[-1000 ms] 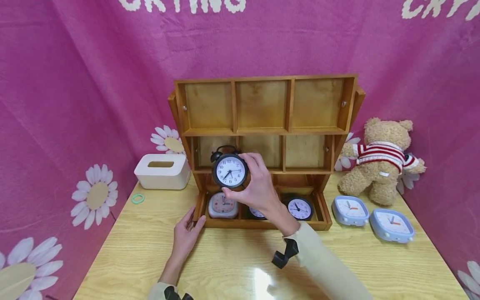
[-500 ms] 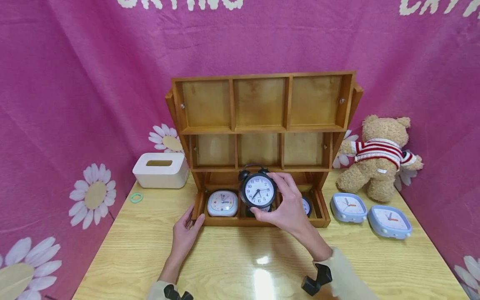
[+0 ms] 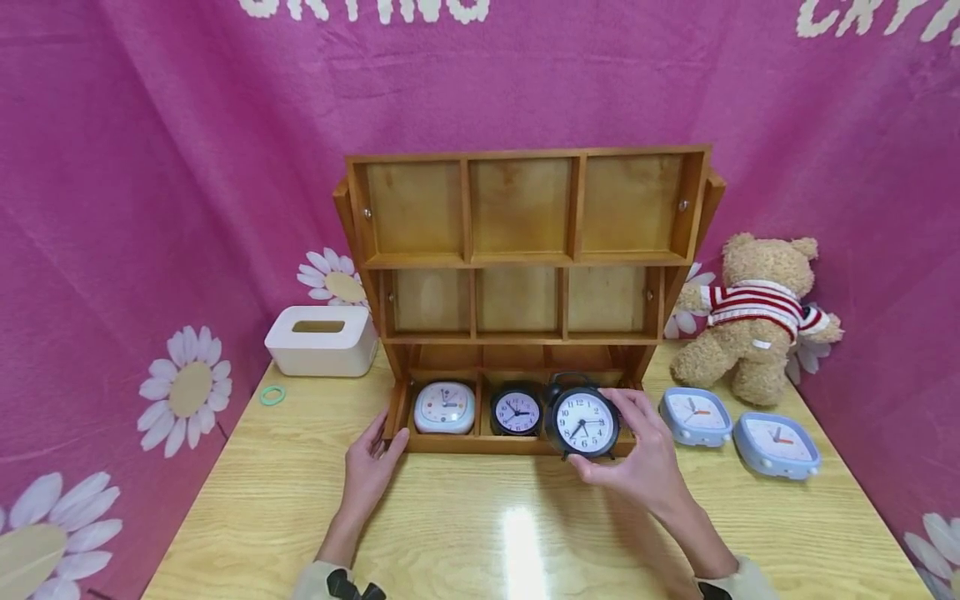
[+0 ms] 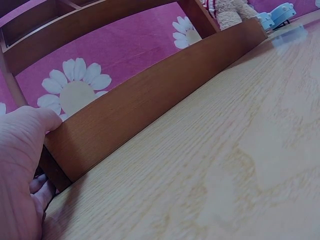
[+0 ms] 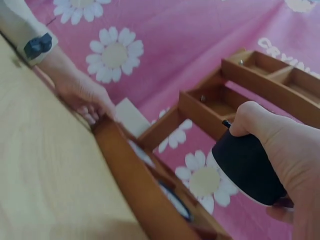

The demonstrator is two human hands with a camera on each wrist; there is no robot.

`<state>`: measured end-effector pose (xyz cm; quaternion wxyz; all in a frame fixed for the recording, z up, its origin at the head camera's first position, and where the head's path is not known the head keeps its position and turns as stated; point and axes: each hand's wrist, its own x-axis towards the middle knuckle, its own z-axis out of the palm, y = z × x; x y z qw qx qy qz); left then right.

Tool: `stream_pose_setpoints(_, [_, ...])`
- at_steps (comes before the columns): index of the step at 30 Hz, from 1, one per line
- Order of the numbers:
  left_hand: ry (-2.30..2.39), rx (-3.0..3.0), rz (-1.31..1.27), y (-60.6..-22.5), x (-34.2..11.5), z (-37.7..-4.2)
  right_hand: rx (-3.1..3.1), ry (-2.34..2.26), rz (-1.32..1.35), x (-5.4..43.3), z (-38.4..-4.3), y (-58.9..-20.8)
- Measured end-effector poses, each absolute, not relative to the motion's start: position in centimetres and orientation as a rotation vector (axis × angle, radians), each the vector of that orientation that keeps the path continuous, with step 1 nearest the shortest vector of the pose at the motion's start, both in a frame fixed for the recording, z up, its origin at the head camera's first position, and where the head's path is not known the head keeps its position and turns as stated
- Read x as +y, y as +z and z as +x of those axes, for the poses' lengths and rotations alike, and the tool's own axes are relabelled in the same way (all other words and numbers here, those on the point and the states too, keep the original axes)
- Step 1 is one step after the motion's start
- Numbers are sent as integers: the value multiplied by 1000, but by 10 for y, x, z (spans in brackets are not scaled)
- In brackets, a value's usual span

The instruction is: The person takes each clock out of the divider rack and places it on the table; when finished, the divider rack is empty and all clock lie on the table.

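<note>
My right hand (image 3: 633, 462) holds a black twin-bell alarm clock (image 3: 583, 423) upright by its rim, thumb low and fingers at the right side. The clock overlaps the right compartment of the bottom tier of a wooden display shelf (image 3: 465, 446). In the right wrist view its dark back (image 5: 247, 167) faces the camera. A pale rounded-square clock (image 3: 445, 407) sits in the left compartment and a small black clock (image 3: 517, 412) in the middle one. My left hand (image 3: 369, 467) grips the bottom tier's front left corner, thumb (image 4: 47, 119) on the front board.
Two blue clocks (image 3: 696, 416) lie right of the shelf, before a teddy bear (image 3: 757, 321) in a striped sweater. A white tissue box (image 3: 322, 354) and a green ring (image 3: 272, 395) are on the left. A pink curtain (image 3: 525, 92) hangs behind.
My right hand has carried the black alarm clock right and down, from above the left compartment, past the middle, to the right one. My left hand stays at the corner.
</note>
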<state>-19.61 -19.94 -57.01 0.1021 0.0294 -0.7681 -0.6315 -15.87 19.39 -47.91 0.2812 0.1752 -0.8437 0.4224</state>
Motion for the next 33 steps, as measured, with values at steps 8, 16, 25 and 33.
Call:
stream_pose_setpoints(8, [-1865,-2259,65,-568,-199,-194,-2258,1063,486,230,-135,-497])
stream_pose_setpoints(16, [-1881,-2257,56,-569,-198,-194,-2314,1087,476,271,-111,-509])
stream_pose_setpoints(25, [-1869,-2260,62,-568,-198,-195,-2359,1102,345,318,-94,-524])
stream_pose_setpoints(33, [-1879,-2239,54,-569,-199,-195,-2463,1076,243,352,-78,-541])
